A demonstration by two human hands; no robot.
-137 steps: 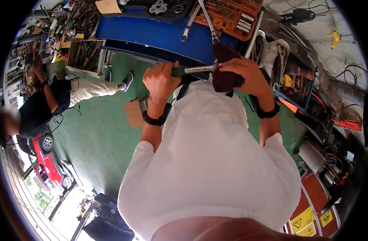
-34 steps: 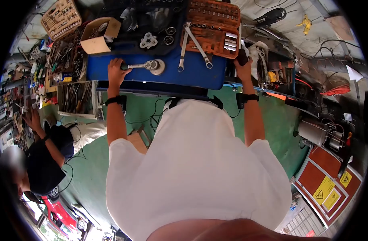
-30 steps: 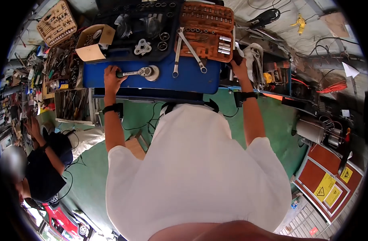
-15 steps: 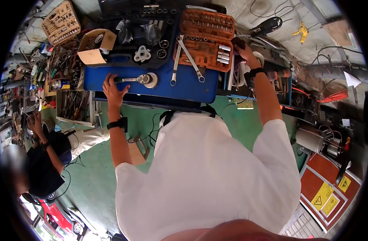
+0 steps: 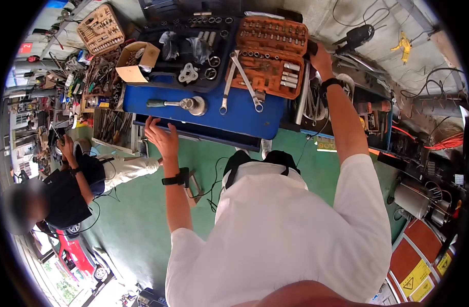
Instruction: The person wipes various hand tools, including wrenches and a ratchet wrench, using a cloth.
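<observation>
My left hand point(image 5: 161, 137) is open, fingers apart, at the front edge of the blue workbench top point(image 5: 157, 96), by a dark drawer point(image 5: 219, 139) that sticks out below it. Just beyond lies a ratchet wrench point(image 5: 168, 103) with a dark green handle and a round metal end. My right hand point(image 5: 322, 64) reaches to the far right side of an orange socket case point(image 5: 275, 61). Its fingers curl at a dark thing point(image 5: 312, 47) too hidden to name. Two combination wrenches point(image 5: 227, 92) lean across the case's front edge.
A black tool case point(image 5: 165, 82) holds sockets and a three-lobed metal part point(image 5: 188, 73). Beside it stands a cardboard box point(image 5: 133, 71). Another person point(image 5: 73, 187) stands at the left. A cable point(image 5: 214, 192) trails over the green floor.
My left hand has come back from beside the ratchet wrench to the bench edge. The drawer shows further out. My right hand sits farther forward along the orange case; my body has shifted back.
</observation>
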